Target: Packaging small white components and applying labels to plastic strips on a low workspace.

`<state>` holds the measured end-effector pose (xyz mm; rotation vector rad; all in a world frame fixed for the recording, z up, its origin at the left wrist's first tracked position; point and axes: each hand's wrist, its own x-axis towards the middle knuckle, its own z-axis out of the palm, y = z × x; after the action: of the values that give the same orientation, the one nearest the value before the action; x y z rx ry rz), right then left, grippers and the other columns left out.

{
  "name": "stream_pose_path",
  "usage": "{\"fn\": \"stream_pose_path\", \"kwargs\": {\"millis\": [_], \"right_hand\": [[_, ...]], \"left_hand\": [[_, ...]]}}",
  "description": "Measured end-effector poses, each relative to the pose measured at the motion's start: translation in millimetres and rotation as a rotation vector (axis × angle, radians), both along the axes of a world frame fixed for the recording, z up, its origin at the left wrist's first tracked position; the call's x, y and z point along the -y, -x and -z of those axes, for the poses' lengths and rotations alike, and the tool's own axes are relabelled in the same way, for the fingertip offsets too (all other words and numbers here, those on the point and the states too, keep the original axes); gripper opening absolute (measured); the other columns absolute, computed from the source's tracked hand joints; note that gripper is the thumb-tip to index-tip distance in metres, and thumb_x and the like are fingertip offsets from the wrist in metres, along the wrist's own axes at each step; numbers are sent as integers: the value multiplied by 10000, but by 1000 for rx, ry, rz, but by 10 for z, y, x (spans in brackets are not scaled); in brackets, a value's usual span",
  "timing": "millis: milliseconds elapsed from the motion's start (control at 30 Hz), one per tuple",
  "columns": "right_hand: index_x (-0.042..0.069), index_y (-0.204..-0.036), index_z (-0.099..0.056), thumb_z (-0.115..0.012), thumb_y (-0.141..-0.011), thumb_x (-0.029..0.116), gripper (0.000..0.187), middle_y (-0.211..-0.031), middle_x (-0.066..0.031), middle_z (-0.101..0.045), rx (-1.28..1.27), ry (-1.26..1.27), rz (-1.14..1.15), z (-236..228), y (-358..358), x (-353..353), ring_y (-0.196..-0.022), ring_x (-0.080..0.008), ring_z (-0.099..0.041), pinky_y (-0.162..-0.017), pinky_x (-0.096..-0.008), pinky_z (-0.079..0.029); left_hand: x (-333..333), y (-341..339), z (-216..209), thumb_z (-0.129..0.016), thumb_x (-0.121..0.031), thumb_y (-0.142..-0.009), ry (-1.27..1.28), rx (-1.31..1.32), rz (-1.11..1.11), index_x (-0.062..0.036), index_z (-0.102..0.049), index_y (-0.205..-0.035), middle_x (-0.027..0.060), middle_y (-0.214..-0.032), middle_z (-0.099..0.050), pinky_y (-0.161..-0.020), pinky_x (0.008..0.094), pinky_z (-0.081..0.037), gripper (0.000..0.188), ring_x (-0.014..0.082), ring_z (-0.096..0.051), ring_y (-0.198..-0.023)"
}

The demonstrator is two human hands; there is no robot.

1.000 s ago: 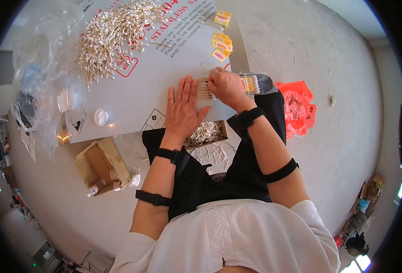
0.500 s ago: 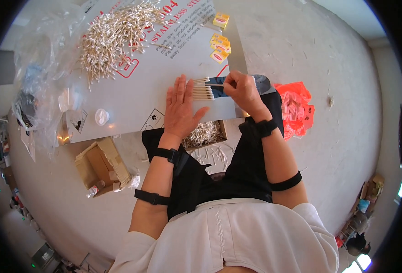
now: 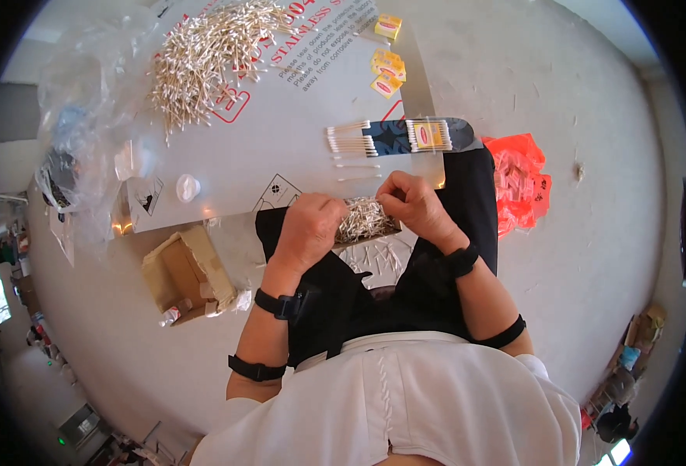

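Note:
My left hand (image 3: 309,224) is closed at the table's near edge, fingers curled in, left of a box of cotton swabs (image 3: 368,220). Across that box, my right hand (image 3: 419,208) is closed in a pinch. Anything between the fingers of either hand is too small to make out. Beyond them, a row of cotton swabs (image 3: 349,145) lies with its right ends on a dark patterned strip (image 3: 391,138). On the strip's right part, more swabs rest over a small yellow card (image 3: 430,135). Two single swabs (image 3: 357,165) lie apart, nearer me.
A large swab pile (image 3: 211,58) covers the table's (image 3: 242,163) far left. Yellow cards (image 3: 388,71) lie at the far right edge. A white round container (image 3: 188,187) and clear plastic bag (image 3: 87,93) sit left. A cardboard box (image 3: 189,276) and red bag (image 3: 520,182) flank my legs.
Both hands have drawn back toward me, over the table's near edge. My left hand went from flat to closed. The yellow card with swabs and two separate swabs now show uncovered.

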<state>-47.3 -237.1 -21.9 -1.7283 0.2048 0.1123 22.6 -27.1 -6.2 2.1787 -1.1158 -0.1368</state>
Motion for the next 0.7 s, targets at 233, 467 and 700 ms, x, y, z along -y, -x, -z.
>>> {"fn": "stream_pose_path", "kwargs": {"millis": [233,467,700], "right_hand": [[-44,-819,-618,-641,-847,35,87,-682,-51,-623,-151,-305,120,94,-10,54,-653,-91,-613,-577,-247,-485],[-42,-787,-635,-650,-808,17,64,-639,-60,-628,-282,-166,-138,195,-1,173,-557,-111,-621,-510,-251,-489],[-31,-865,-641,-601,-836,23,73,-677,-49,-657,-323,-225,-45,191,22,191,-571,-86,-618,-493,-212,-446]], "left_hand": [[-24,-29,85,-670,-62,-763,23,-36,-93,-59,-609,-789,80,-769,-609,-681,398,-493,66,302,-593,-773],[13,-52,77,-727,-100,-746,-125,-45,63,-28,-639,-831,93,-770,-581,-676,383,-488,143,301,-582,-772],[-136,-360,170,-711,-94,-762,-20,4,-219,-29,-636,-813,100,-777,-602,-667,394,-491,111,311,-590,-766]]}}
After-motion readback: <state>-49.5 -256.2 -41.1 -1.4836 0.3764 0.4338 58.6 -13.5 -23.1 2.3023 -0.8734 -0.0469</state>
